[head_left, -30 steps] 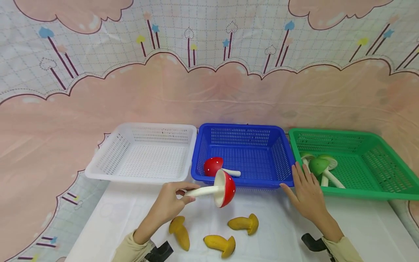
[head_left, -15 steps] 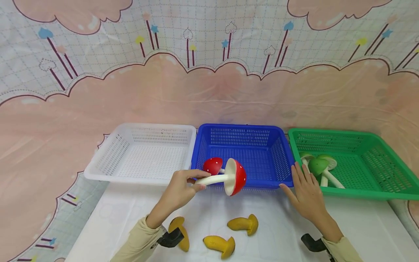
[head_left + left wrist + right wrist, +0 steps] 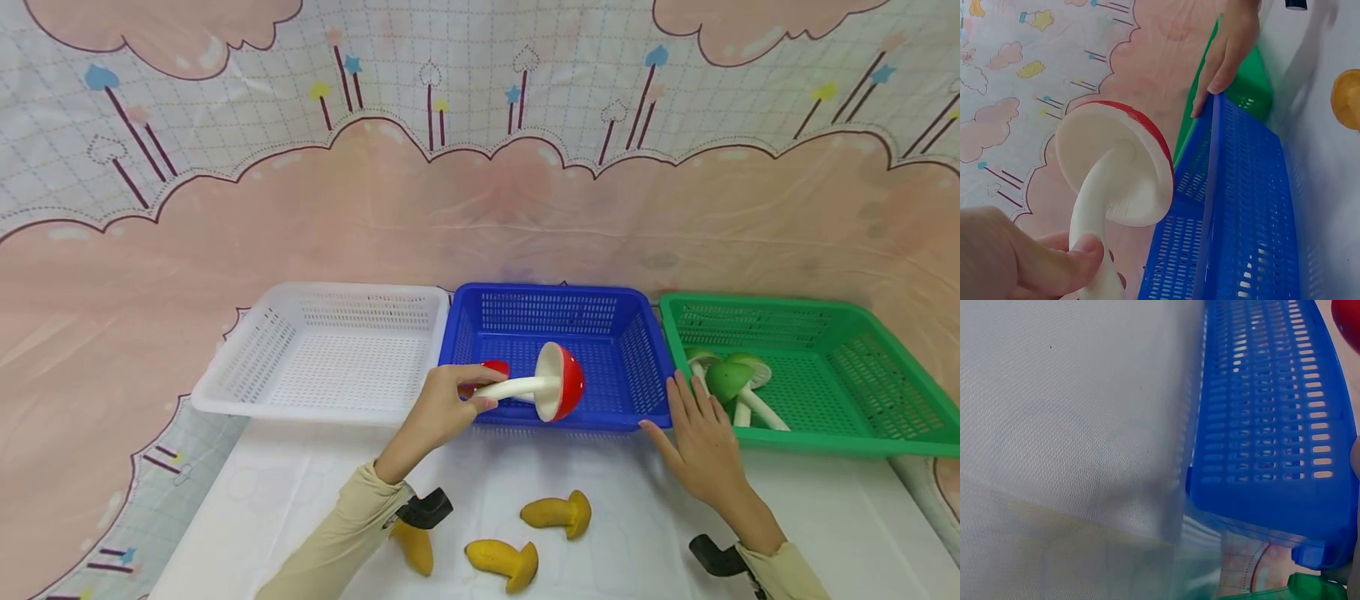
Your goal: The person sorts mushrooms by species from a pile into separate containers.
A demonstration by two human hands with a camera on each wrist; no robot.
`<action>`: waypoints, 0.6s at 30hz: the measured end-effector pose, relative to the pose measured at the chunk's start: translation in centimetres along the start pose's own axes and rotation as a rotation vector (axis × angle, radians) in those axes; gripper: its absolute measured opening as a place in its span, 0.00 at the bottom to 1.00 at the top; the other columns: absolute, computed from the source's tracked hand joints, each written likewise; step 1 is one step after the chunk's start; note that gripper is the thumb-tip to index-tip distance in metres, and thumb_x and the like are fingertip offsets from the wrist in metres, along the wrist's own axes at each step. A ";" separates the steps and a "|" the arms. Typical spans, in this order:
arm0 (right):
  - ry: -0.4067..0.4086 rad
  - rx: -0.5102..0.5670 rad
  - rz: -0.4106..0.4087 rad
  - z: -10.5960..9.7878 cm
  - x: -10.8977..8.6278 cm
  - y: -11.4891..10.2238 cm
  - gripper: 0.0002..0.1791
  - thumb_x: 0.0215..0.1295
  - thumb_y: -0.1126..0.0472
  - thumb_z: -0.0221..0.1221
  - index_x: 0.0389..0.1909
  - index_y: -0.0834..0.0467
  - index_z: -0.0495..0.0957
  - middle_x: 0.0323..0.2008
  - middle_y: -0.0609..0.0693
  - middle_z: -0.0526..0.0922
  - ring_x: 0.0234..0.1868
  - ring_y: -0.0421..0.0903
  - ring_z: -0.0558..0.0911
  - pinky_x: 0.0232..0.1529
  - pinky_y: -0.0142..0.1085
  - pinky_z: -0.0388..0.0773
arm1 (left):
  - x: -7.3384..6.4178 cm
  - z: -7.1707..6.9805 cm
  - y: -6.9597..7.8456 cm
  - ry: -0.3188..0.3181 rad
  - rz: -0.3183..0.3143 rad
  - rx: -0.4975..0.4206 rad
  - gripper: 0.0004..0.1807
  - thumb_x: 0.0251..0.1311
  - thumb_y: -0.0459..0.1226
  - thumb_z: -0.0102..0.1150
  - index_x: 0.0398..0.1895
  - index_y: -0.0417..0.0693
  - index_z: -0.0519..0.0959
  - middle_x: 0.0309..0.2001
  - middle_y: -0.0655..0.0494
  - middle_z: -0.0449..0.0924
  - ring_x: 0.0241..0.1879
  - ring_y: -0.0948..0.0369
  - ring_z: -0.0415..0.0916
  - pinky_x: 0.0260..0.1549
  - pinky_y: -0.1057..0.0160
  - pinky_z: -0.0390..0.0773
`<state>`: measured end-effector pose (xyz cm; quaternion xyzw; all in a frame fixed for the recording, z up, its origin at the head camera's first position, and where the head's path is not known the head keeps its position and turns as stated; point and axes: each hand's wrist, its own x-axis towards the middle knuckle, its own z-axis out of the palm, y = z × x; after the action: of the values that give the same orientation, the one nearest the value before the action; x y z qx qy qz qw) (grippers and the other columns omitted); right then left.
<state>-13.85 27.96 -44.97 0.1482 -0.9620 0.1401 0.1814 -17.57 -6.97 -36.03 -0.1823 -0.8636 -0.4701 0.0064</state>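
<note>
My left hand (image 3: pixel 447 406) pinches the white stem of a red-capped toy mushroom (image 3: pixel 570 383) between thumb and fingers, over the front of the blue basket (image 3: pixel 637 333). In the left wrist view the pale underside of the held mushroom (image 3: pixel 1110 162) faces me. Another red mushroom (image 3: pixel 495 367) lies in the blue basket, mostly hidden behind my left hand. My right hand (image 3: pixel 701 442) rests with straight fingers at the front corners where the blue basket and the green basket (image 3: pixel 847 442) meet. Several green mushrooms (image 3: pixel 727 381) lie in the green basket, near my right fingertips.
To the left stands a white basket (image 3: pixel 352 358). Three yellow-brown mushrooms lie on the white tabletop in front: one (image 3: pixel 416 550) partly under my left wrist, one (image 3: pixel 504 560) in the middle, one (image 3: pixel 557 512) farther right. A patterned cloth (image 3: pixel 480 208) hangs behind the baskets.
My left hand has carried the red mushroom up and to the right, from in front of the blue basket to over it. The right hand stays where it was.
</note>
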 end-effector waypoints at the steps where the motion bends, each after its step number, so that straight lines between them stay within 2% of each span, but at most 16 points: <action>1: 0.000 0.000 0.001 0.0 0.0 0.0 0.41 0.67 0.45 0.53 0.69 0.70 0.54 0.68 0.68 0.56 0.70 0.64 0.52 0.64 0.61 0.53 | 0.2 0.2 -0.1 -0.001 0.002 -0.006 0.14 0.48 0.24 0.68 0.38 0.46 0.86 0.40 0.54 0.84 0.35 0.59 0.78 0.34 0.65 0.80; 9: 0.001 0.000 0.004 0.1 -0.1 0.0 0.42 0.67 0.45 0.53 0.69 0.70 0.54 0.68 0.68 0.56 0.69 0.65 0.52 0.64 0.61 0.52 | 1.9 1.8 0.1 -0.012 0.003 -0.016 0.14 0.49 0.26 0.67 0.39 0.47 0.86 0.36 0.56 0.85 0.32 0.63 0.78 0.31 0.67 0.79; 18: -0.003 -0.008 0.016 0.2 -0.1 0.1 0.42 0.67 0.43 0.51 0.69 0.69 0.54 0.68 0.68 0.56 0.70 0.65 0.52 0.65 0.61 0.51 | 3.4 3.7 0.2 -0.049 -0.013 -0.021 0.14 0.51 0.27 0.67 0.41 0.48 0.85 0.37 0.56 0.85 0.34 0.63 0.78 0.30 0.69 0.78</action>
<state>-13.91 28.02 -45.20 0.1401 -0.9640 0.1375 0.1795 -20.07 -2.78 -37.34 -0.1885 -0.8595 -0.4747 -0.0199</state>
